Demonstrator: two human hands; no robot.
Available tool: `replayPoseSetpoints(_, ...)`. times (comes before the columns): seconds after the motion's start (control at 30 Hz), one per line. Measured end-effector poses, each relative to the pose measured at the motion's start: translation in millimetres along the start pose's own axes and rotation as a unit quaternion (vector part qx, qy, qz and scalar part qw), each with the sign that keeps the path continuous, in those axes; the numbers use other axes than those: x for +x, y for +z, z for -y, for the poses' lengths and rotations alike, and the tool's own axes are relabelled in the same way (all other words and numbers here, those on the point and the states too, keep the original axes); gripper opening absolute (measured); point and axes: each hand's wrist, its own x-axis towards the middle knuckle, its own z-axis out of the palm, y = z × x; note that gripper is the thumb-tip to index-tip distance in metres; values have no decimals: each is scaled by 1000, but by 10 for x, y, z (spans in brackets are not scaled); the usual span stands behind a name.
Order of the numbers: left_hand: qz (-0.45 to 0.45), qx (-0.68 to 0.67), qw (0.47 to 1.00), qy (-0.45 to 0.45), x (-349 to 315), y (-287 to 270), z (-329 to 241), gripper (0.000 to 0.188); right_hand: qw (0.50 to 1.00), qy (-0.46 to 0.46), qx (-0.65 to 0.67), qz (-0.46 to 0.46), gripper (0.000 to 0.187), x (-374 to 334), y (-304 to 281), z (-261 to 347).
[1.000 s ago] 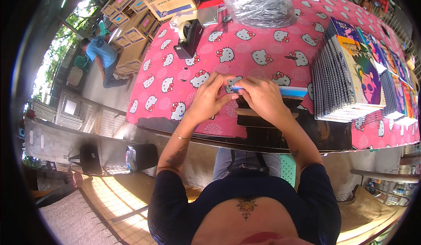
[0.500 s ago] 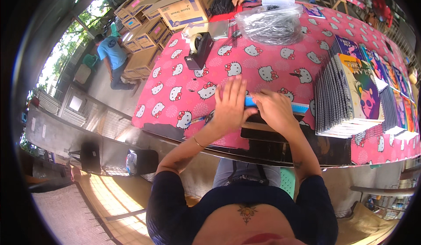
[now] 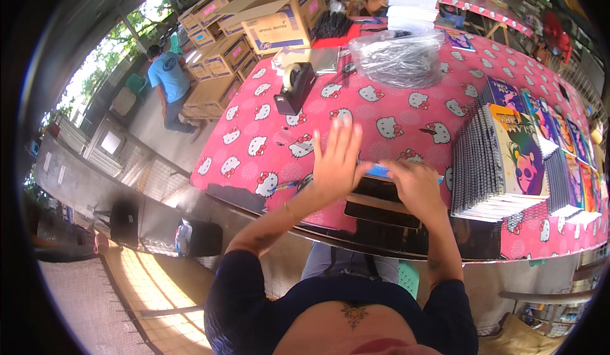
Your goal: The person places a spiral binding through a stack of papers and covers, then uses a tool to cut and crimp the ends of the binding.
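My left hand (image 3: 337, 163) lies flat with its fingers stretched out and pointing away from me, its thumb against the left end of a blue strip. The strip belongs to a thin flat blue thing (image 3: 379, 170), mostly hidden by my hands, so its kind cannot be told. Over its far edge the bent fingers of my right hand (image 3: 412, 186) are closed. Just nearer to me are dark flat boards (image 3: 381, 212) at the table's front edge. A slim pen-like thing (image 3: 287, 186) lies left of my left wrist.
Stacks of spiral notebooks (image 3: 499, 164) stand on the right of the pink patterned table (image 3: 375, 126). Farther back are a black tape dispenser (image 3: 295, 89), a clear plastic bag of dark things (image 3: 399, 59) and a tall white paper stack (image 3: 413, 2). Cardboard boxes (image 3: 279, 27) and a person (image 3: 168, 78) are beyond.
My hands are slightly farther apart, with more of the blue strip showing between them. The whole view has shifted a little. A co-worker's hand by the red cloth no longer shows there.
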Motion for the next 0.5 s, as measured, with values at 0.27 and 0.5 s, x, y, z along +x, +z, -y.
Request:
replayPoseSetpoints(0.27,-25,-13,999,41,33,-124,-87,83,999,9,20,40,26,-2,-94,36)
replayPoseSetpoints(0.5,-19,-58,991,121,-307,33,-342,84,999,26,17,37,35,-19,-155,30)
